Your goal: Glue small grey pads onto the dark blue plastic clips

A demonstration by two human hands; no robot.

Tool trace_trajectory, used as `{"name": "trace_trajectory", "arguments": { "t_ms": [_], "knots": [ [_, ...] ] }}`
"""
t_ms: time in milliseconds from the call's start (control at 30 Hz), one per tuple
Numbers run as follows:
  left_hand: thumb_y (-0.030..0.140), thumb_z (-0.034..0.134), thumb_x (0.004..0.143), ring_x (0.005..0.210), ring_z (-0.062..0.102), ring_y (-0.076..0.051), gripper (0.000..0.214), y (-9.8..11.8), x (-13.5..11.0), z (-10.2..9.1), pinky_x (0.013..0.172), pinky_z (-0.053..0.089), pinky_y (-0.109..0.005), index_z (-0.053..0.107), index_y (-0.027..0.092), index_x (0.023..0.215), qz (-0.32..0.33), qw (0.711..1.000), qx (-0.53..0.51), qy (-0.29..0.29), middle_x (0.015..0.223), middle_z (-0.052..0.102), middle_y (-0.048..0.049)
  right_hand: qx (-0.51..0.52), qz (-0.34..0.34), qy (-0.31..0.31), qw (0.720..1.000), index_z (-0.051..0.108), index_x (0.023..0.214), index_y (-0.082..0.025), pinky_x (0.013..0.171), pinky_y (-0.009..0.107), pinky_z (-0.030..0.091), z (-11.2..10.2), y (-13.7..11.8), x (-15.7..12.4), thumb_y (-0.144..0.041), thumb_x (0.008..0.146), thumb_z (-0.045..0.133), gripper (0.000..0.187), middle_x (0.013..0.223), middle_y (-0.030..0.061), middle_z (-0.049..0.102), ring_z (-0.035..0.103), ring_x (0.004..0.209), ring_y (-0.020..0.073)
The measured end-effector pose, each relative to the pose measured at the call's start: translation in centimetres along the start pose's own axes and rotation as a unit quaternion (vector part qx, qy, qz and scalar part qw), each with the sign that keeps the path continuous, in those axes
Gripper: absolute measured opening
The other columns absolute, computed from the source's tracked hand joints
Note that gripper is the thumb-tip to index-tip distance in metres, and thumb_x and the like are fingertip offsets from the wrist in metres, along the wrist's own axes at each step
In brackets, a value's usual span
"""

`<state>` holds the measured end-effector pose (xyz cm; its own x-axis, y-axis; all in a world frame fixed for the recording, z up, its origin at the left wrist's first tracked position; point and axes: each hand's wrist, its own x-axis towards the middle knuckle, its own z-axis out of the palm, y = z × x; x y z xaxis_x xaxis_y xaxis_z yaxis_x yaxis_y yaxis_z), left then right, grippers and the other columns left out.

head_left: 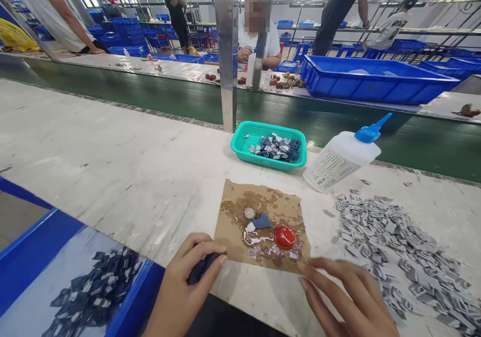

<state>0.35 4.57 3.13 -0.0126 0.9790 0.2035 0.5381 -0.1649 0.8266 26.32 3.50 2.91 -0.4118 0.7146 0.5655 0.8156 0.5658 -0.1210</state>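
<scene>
My left hand [186, 282] is closed around a small dark blue piece [202, 268] at the near left corner of a brown cardboard square [285, 204]. The cardboard is stained with glue and carries a red cap [284, 237], a small round metal part [249, 213] and one blue-and-white piece [259, 222]. My right hand [347, 294] lies flat on the table with its fingers apart, fingertips touching the cardboard's near right corner. It holds nothing. A heap of small grey pieces [398, 246] lies just right of it.
A teal basket [244, 141] with several blue and grey pieces stands behind the cardboard. A white glue bottle [343, 156] with a blue nozzle lies tilted beside it. A blue bin [26, 249] of dark blue pieces [93, 292] is near left. A metal post [227, 61], green conveyor and other people stand behind.
</scene>
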Motion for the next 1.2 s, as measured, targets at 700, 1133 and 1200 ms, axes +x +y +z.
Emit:
{"name": "trace_trajectory", "arguments": {
  "t_ms": [700,1133,1200],
  "knots": [
    [0.004,0.043,0.083,0.087,0.060,-0.023,0.042,-0.8,-0.4,0.7,0.053,0.054,-0.026,0.064,0.034,0.103,-0.008,0.918,0.378,-0.119,0.100,0.063,-0.0028,-0.027,-0.150,-0.345,0.926,0.064,0.085,-0.019,0.073,0.029,0.038,3.8,2.3,12.9,-0.021,0.078,0.058,0.010,0.088,0.0014,0.062,0.049,0.084,0.0157],
    [0.004,0.038,0.085,0.091,0.061,-0.025,0.044,0.0,0.0,0.9,0.052,0.057,-0.032,0.063,0.033,0.106,-0.037,0.904,0.396,-0.154,0.102,0.063,-0.0037,-0.064,-0.205,-0.334,0.918,0.064,0.064,-0.016,0.069,0.030,0.037,4.2,2.1,15.0,-0.019,0.063,0.061,0.005,0.075,0.0049,0.060,0.047,0.079,0.0175],
    [0.003,0.038,0.084,0.091,0.061,-0.025,0.045,0.1,0.0,0.9,0.052,0.057,-0.033,0.063,0.033,0.107,-0.037,0.903,0.398,-0.154,0.102,0.063,-0.0038,-0.072,-0.188,-0.306,0.931,0.066,0.068,-0.016,0.070,0.029,0.037,3.9,2.9,15.8,-0.020,0.065,0.060,0.007,0.082,0.0046,0.062,0.046,0.080,0.0172]
  ]
}}
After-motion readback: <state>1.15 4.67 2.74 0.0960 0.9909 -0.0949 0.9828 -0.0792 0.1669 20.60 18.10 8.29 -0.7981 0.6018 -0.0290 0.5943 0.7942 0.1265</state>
